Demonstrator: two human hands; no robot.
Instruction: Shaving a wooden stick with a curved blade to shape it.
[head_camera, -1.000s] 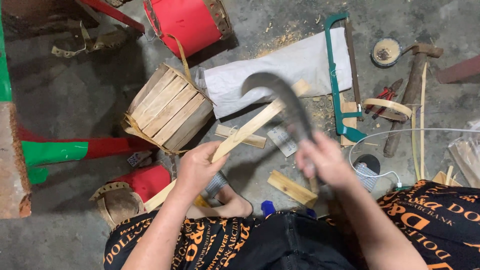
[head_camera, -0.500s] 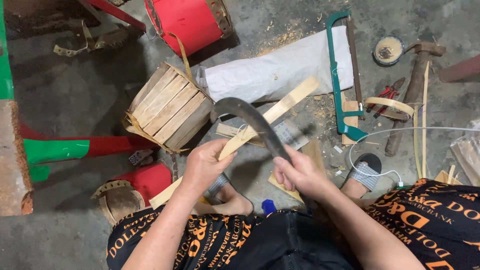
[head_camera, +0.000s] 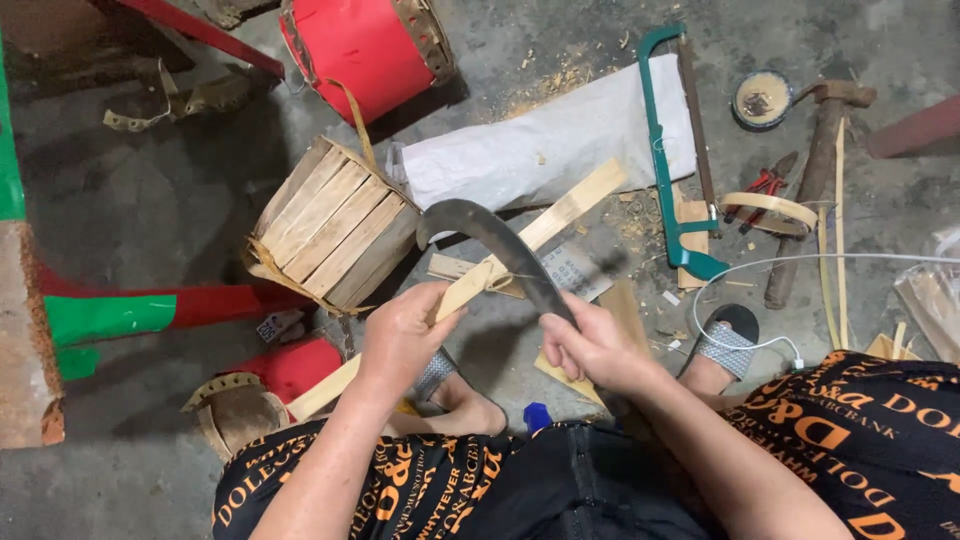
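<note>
Right now the left hand (head_camera: 402, 335) is wrapped shut around a long pale wooden slat (head_camera: 520, 245), which runs diagonally from near the person's knee up toward the white sack (head_camera: 545, 145) on the concrete floor (head_camera: 150, 190). Right hand (head_camera: 595, 345) — fist closed on the handle of a dark curved blade (head_camera: 495, 245); the blade crosses over the slat just past the left hand's fingers and touches it there. Slatted wooden drum shell (head_camera: 335, 225) lies on its side just left of the slat, red drum (head_camera: 365, 50) beyond it near the floor's far edge. Green-framed saw (head_camera: 665, 150) rests on the sack's right end — hammer (head_camera: 810, 190) and red pliers (head_camera: 765, 185) lie further right. Both sandalled feet sit on the floor below the hands.
</note>
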